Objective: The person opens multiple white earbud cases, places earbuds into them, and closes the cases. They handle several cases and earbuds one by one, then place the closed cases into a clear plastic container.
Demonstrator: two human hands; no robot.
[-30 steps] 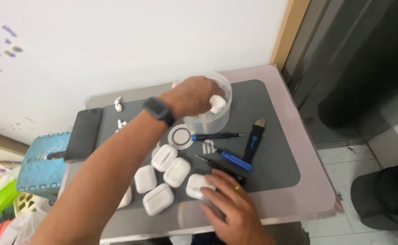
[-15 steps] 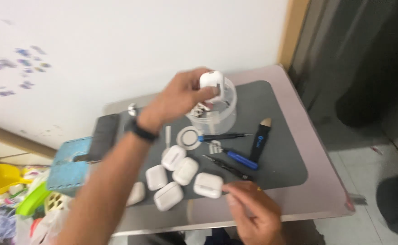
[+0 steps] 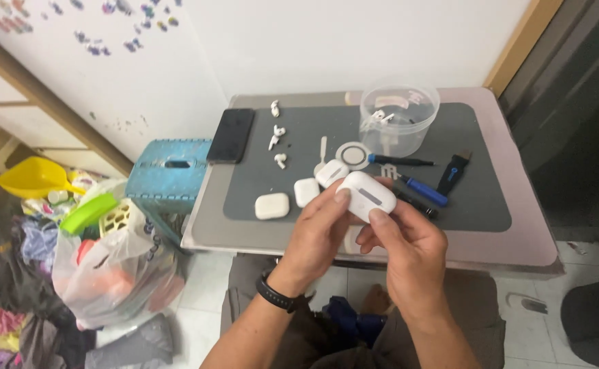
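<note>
Both hands hold one white earbud case [image 3: 366, 195] above the near table edge: left hand [image 3: 318, 236] pinches its left end, right hand [image 3: 409, 251] grips beneath. Smooth glossy plastic, rounded, with a grey stripe. Similar cases [image 3: 272, 206] lie on the grey mat [image 3: 480, 198].

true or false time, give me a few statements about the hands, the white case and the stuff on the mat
1. Both hands hold one white earbud case. True: the left hand and the right hand grip it together.
2. The clear plastic tub lies tipped on its side. False: it stands upright on the grey mat.
3. A black phone lies at the mat's left edge. True.
4. The left wrist is bare. False: it wears a black band.
5. The held case rests on the mat. False: it is lifted above it.
</note>
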